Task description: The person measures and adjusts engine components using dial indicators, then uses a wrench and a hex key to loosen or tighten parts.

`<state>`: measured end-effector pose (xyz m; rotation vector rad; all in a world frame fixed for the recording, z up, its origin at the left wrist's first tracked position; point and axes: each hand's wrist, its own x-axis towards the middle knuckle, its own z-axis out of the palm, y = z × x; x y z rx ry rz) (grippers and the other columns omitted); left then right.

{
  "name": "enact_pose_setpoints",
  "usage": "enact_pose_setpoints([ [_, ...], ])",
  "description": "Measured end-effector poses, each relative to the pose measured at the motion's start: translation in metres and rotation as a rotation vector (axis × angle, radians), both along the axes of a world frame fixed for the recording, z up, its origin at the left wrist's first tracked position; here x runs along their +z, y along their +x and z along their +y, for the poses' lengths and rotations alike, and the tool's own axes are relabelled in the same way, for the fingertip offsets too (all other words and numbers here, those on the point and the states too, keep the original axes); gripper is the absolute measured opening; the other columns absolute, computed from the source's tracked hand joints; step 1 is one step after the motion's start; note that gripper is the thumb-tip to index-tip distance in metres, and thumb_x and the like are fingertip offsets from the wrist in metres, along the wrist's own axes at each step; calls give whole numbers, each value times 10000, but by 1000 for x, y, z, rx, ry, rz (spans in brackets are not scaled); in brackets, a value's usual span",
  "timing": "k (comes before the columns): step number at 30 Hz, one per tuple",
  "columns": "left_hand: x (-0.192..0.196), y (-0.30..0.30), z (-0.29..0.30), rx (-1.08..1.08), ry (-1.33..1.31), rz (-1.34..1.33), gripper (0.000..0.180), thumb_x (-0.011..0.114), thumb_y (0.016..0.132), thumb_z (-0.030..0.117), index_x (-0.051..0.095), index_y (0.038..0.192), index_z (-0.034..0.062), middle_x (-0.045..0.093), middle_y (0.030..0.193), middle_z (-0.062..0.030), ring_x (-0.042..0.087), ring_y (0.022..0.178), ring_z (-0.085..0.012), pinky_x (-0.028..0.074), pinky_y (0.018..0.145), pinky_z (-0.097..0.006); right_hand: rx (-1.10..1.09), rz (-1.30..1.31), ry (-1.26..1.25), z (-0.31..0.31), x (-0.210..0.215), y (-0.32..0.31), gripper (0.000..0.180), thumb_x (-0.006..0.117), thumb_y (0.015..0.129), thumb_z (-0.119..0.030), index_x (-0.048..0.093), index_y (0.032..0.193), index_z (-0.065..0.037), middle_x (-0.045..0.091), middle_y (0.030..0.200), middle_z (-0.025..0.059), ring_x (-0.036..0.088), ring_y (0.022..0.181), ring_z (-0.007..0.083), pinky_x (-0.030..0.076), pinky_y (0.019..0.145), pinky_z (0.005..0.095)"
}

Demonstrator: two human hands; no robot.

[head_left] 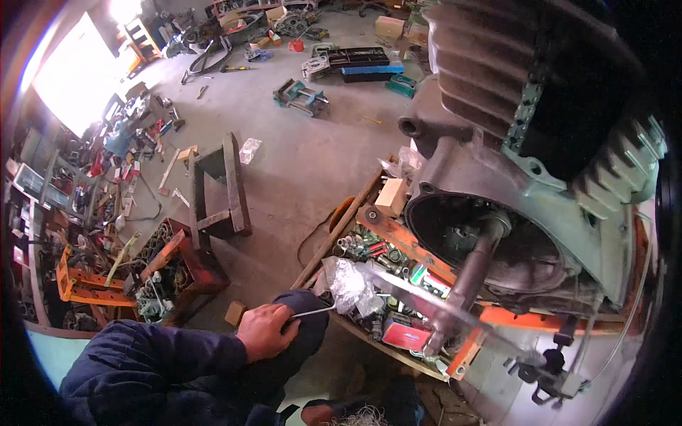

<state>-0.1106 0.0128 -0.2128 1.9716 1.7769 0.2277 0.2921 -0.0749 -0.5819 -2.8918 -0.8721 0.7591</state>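
My left hand (pixel 268 332), in a dark blue sleeve, rests on my knee with its fingers curled round a thin metal rod (pixel 312 311) with a bent end. The rod points right, toward crumpled silvery wrapping (pixel 352 284) at the edge of a wooden tray. To the right stands a large grey engine casing (pixel 490 170) with cooling fins and a hanging chain (pixel 526 106). A thick metal shaft (pixel 472 277) sticks out of its round opening. A long pale bar (pixel 433 298), smeared by motion, crosses in front of the shaft. No right hand shows.
The wooden tray (pixel 312 273) holds small parts, a red box (pixel 406 332) and orange metal bars. A metal frame stool (pixel 238 184) stands to the left. Tools and parts crowd the left wall. A blue vise-like tool (pixel 302 97) lies on the floor ahead.
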Motion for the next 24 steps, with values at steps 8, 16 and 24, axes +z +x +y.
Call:
enact_pose_setpoints([
  [8, 9, -1, -6, -13, 79, -133, 278, 644, 926, 314, 637, 917, 36, 678, 884, -192, 669, 883, -403, 522, 789, -509, -103, -32, 35, -31, 59, -17, 364, 623, 920, -380, 770, 852, -53, 753, 909, 175, 727, 947, 351, 563, 819, 492],
  [16, -16, 0, -11, -94, 229, -76, 239, 642, 922, 273, 623, 892, 36, 684, 842, -188, 676, 774, -395, 532, 703, -509, -466, -65, 173, -25, 159, -85, 384, 602, 936, -378, 758, 915, -28, 750, 956, 204, 722, 998, 361, 546, 877, 496],
  [24, -23, -16, -13, -70, 243, -7, 259, 633, 934, 306, 642, 931, 47, 715, 876, -173, 707, 818, -373, 555, 728, -501, -599, -182, 1199, -5, 371, -163, 156, 523, 1000, -72, 598, 1068, 47, 679, 983, 241, 663, 913, 337, 499, 811, 431],
])
